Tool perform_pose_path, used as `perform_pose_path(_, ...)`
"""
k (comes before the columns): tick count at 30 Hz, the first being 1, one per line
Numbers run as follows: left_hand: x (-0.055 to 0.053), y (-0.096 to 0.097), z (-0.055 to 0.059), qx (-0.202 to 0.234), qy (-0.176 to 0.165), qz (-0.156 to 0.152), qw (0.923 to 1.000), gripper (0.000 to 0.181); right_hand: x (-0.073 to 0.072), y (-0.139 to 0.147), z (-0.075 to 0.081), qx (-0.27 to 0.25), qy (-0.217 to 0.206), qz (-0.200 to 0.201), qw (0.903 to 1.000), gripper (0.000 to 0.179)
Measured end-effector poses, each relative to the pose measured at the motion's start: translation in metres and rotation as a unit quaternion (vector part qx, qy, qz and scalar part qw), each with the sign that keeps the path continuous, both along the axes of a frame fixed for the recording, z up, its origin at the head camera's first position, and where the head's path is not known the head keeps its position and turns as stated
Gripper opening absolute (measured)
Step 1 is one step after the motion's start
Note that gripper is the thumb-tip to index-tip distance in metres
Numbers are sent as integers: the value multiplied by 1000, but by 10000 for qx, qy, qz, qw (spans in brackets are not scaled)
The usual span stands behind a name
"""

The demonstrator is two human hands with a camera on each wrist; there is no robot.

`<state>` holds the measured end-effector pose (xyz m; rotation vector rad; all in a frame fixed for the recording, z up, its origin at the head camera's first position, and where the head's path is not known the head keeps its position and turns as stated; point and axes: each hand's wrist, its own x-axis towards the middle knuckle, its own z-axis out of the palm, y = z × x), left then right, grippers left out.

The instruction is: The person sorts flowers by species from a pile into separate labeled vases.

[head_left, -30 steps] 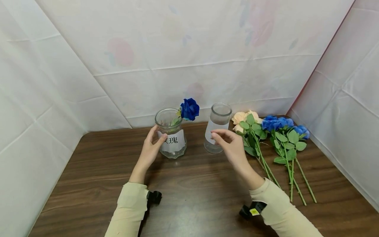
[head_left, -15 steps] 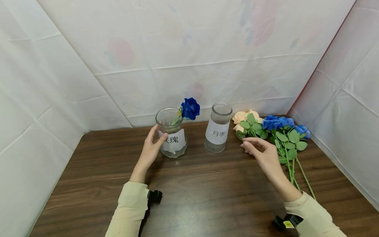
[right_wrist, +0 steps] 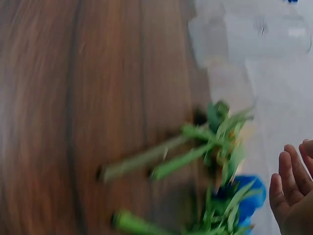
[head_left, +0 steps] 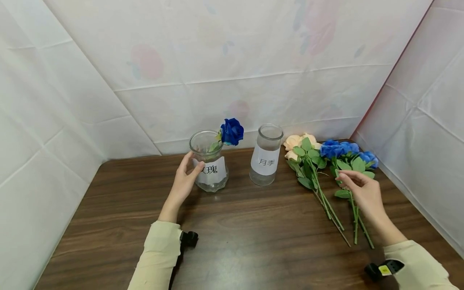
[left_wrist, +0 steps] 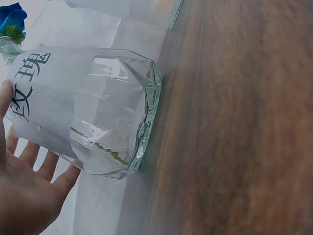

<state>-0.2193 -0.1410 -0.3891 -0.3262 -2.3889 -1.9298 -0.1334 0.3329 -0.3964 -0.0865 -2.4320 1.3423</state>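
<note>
My left hand holds the left side of a wide glass vase, thumb across its paper label and fingers around the glass. One dark blue rose leans out over the vase's right rim. In the left wrist view its stem shows through the faceted glass. On the right, my right hand hovers over a bunch of blue roses that lies on the table, hiding some of the leaves and stems. Its fingers are loosely bent with nothing between them; the right wrist view shows the fingers beside the blooms.
A narrower labelled glass vase stands right of the wide one. Between it and the blue roses lies a bunch of peach roses, stems toward the front of the wooden table. A white cloth backdrop rises behind.
My right hand has moved rightward from in front of the narrow vase, past the peach roses, to the blue roses. The left hand has stayed on the wide vase.
</note>
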Motion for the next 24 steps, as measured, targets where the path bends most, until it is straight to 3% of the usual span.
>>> perform_pose_path(5,-14,-5,-20,68,35,38,10000,58,-2,24,-8,248,-283,-264,9989,44)
perform_pose_path(11,-17,-5,-26,56,182,80,9998,57,-9,44,-19,377,-559,-407,9969,48)
perform_pose_path(15,-15,-5,-23,63,98,61,9999,58,-16,54,-26,583,-644,-522,9949,47)
perform_pose_path(21,0,0,0,46,-54,-13,10000,59,-26,66,-35,826,-835,-772,9901,44)
perform_pose_path(24,3,1,5,9,-75,-2,10000,59,-29,67,-37,1089,-986,-913,9849,43)
